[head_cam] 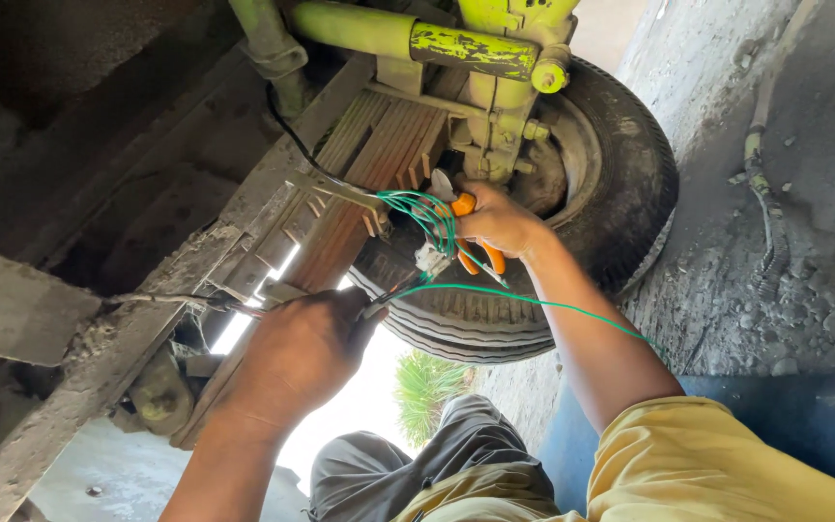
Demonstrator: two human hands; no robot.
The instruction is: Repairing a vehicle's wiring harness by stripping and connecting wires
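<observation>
- Right hand (500, 222) closed around orange-handled pliers (466, 232), raised under the vehicle, just beside the wheel hub.
- Green wires (427, 217) bunch up at that hand; one strand (553, 307) trails down across the tyre (630, 184) past the forearm.
- Left hand (306, 353) curled shut, seen from the back; it seems to pinch a dark cable (181, 302) running along the frame rail (99, 377), though the grip itself is hidden.
- Small pale connector (430, 259) hangs between the two hands, below the wire bundle.
- Yellow-green axle parts (456, 43) sit above; rusty leaf springs (379, 164) run diagonally behind the wires.
- Step in hand, by my read: wiring work at the connector, with the pliers poised on the green leads to cut or strip.
- Next move likely needs the left hand to keep the cable taut and the pliers to bite one lead only, clear of its neighbours.
- Tight space, wires tangled: risk of nicking the wrong strand.
</observation>
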